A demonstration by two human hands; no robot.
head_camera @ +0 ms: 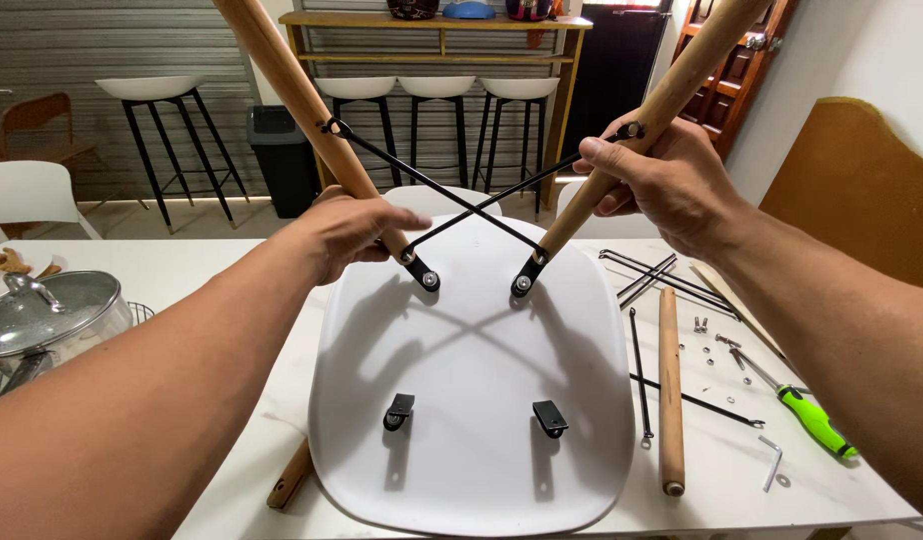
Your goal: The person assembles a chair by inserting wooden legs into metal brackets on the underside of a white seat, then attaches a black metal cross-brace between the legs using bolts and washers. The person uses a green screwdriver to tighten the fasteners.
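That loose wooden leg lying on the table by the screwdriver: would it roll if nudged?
Probably: the loose wooden leg is round and lies free on the smooth table. It looks stiff and fairly light. Its taper would likely make it roll in a curve.

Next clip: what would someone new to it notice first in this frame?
Dead centre, a white chair seat lies upside down on the table, with two wooden legs rising from its far brackets and black metal braces crossing between them. The left hand grips one leg low down and the right hand grips the other. To the right lie a spare wooden leg and a green-handled screwdriver.
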